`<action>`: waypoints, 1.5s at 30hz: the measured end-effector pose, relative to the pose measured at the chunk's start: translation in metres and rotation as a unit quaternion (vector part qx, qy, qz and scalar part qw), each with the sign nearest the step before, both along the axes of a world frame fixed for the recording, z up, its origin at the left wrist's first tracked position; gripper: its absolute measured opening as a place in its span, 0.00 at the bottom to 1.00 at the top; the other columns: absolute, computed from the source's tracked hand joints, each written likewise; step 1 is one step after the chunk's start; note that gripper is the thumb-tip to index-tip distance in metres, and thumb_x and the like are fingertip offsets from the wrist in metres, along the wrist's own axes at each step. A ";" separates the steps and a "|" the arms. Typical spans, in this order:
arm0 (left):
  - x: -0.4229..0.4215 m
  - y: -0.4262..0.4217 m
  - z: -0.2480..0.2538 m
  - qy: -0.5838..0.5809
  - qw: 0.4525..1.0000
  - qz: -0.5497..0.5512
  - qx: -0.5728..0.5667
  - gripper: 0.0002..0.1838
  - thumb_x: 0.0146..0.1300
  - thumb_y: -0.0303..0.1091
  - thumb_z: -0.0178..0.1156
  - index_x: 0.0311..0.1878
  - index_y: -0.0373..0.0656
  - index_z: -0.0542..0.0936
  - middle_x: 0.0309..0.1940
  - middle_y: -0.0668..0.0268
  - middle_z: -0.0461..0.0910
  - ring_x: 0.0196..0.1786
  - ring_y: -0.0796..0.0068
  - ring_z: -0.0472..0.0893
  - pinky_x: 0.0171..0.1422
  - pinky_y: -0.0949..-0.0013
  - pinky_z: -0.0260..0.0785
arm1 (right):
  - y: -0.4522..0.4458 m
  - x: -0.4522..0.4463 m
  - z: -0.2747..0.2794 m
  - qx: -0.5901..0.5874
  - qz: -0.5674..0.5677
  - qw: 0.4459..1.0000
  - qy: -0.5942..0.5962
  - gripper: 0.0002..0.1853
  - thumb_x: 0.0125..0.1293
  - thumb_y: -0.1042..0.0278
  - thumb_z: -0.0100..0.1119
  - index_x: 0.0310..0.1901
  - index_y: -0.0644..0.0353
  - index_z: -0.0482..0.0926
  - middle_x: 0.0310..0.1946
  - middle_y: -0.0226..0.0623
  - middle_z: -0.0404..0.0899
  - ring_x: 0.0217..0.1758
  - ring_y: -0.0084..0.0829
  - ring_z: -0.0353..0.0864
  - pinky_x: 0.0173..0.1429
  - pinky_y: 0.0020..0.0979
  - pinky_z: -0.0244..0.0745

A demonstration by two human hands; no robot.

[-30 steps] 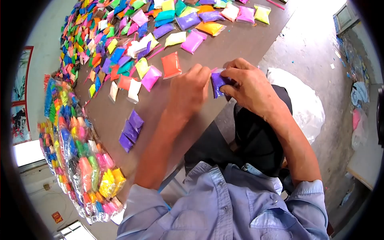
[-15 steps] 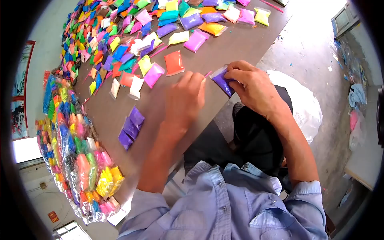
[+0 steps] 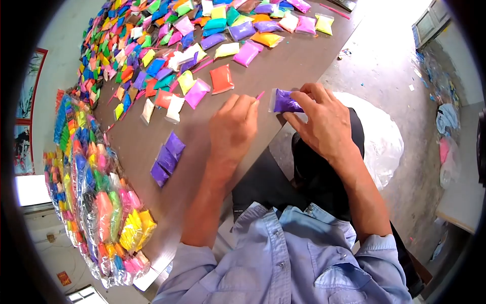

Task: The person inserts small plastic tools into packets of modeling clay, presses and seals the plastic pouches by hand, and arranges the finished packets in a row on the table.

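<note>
My left hand (image 3: 233, 129) is closed above the brown table, and the tip of a thin pink stick (image 3: 260, 95) pokes out past its fingers. At the table's edge, my right hand (image 3: 324, 119) grips a small clear packet of purple stuff (image 3: 286, 101) by its right end, fingers on top and thumb at the near side. The packet's clear flap points towards my left hand, a short gap away. Left of my left forearm lie several purple packets (image 3: 168, 158) side by side in a row. A single orange-red packet (image 3: 221, 79) rests just beyond my left hand.
A large heap of coloured packets (image 3: 147, 40) covers the far left of the table (image 3: 131, 139). Bundled bags of coloured packets (image 3: 101, 197) stand along the left edge. A white plastic bag (image 3: 382, 137) lies on the floor at right, beside my dark-clad leg.
The purple packet has turned from slanted to nearly level, its flap now facing left. My right hand has shifted slightly with it; my left hand has slowed and stays near the same spot.
</note>
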State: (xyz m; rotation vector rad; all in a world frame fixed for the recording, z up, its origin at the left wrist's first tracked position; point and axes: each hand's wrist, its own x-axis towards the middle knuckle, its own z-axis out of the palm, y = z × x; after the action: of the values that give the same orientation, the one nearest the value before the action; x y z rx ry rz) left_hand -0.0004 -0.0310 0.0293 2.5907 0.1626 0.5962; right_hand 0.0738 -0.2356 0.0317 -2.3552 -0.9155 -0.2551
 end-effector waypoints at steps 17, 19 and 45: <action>0.031 -0.002 -0.032 -0.007 0.999 -0.022 0.035 0.04 0.71 0.31 0.66 0.40 0.43 0.81 0.38 0.59 0.84 0.38 0.46 0.85 0.39 0.49 0.76 | 0.003 0.007 -0.004 -0.082 0.046 0.993 0.067 0.13 0.68 0.75 0.58 0.51 0.54 0.86 0.57 0.40 0.80 0.54 0.44 0.88 0.58 0.45 0.84; 0.032 -0.007 -0.022 -0.004 0.999 -0.011 0.043 0.04 0.71 0.31 0.66 0.40 0.43 0.81 0.37 0.59 0.84 0.38 0.46 0.85 0.39 0.49 0.76 | 0.002 0.009 -0.006 -0.080 0.047 0.993 0.067 0.13 0.68 0.75 0.58 0.51 0.54 0.86 0.57 0.40 0.80 0.54 0.44 0.88 0.58 0.45 0.84; 0.046 -0.012 0.002 0.021 0.972 -0.149 0.180 0.06 0.60 0.27 0.66 0.37 0.46 0.78 0.34 0.64 0.79 0.37 0.58 0.87 0.35 0.55 0.78 | 0.000 0.009 -0.017 -0.059 0.069 0.995 0.041 0.13 0.66 0.73 0.60 0.51 0.57 0.84 0.52 0.43 0.77 0.53 0.43 0.87 0.56 0.43 0.83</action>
State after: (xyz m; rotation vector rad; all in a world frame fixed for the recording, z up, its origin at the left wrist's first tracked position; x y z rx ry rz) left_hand 0.0455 -0.0432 0.0313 2.8954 -0.3478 0.4973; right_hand 0.0832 -0.2353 0.0152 -2.3762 -1.0747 -0.0482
